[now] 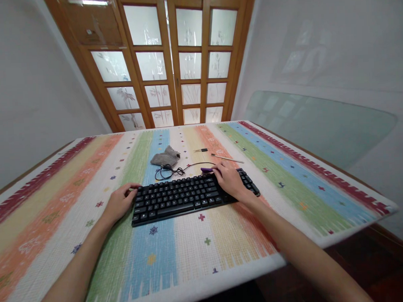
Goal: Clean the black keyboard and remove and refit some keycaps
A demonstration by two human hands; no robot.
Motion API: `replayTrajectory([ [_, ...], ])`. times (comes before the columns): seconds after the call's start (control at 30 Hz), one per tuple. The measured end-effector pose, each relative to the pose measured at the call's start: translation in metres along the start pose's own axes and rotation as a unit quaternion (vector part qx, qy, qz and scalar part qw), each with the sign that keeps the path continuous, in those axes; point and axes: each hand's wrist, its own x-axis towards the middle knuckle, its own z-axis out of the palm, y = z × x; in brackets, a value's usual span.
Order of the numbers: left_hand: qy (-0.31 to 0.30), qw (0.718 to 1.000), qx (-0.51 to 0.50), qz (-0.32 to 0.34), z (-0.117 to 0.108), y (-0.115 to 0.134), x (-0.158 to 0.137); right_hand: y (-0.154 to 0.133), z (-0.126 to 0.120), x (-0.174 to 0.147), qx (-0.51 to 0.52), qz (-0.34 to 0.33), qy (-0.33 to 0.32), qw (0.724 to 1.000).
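A black keyboard (177, 197) lies flat on the striped tablecloth in front of me. My left hand (121, 201) is closed on its upper left corner, fingers along the back edge. Over the keyboard's right part, my right hand (228, 178) pinches a slim purple tool (207, 170). The tool's tip points left, just above the back row of keys. Its exact kind cannot be made out, and my right hand hides several keys beneath it.
Behind the keyboard lie a crumpled grey cloth (165, 157) and a coiled black cable (169, 171). Farther right are a small black-ended brush-like piece (203, 150) and a thin wooden stick with a dark tip (227, 158). A glass panel (320, 123) leans against the right wall.
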Motion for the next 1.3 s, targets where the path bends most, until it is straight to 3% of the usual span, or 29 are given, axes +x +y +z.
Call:
replayTrajectory([
  [0.23, -0.003, 1.000, 0.008, -0.002, -0.001, 0.002, -0.001, -0.002, 0.002, 0.000, 0.008, -0.103, -0.082, 0.991],
  [0.7, -0.005, 1.000, 0.009, 0.001, 0.000, 0.000, 0.000, -0.002, -0.004, 0.001, -0.027, -0.072, -0.114, 0.991],
  [0.97, -0.011, 1.000, 0.012, -0.001, 0.000, -0.001, 0.000, 0.017, -0.007, 0.004, 0.038, -0.029, 0.012, 0.999],
  [1.13, -0.009, 1.000, 0.009, 0.001, -0.001, 0.001, -0.001, 0.020, -0.006, 0.003, 0.054, -0.104, -0.077, 0.990],
  [1.3, -0.006, 1.000, 0.010, 0.002, -0.001, 0.002, -0.001, 0.018, -0.010, 0.004, 0.033, -0.094, -0.109, 0.989],
])
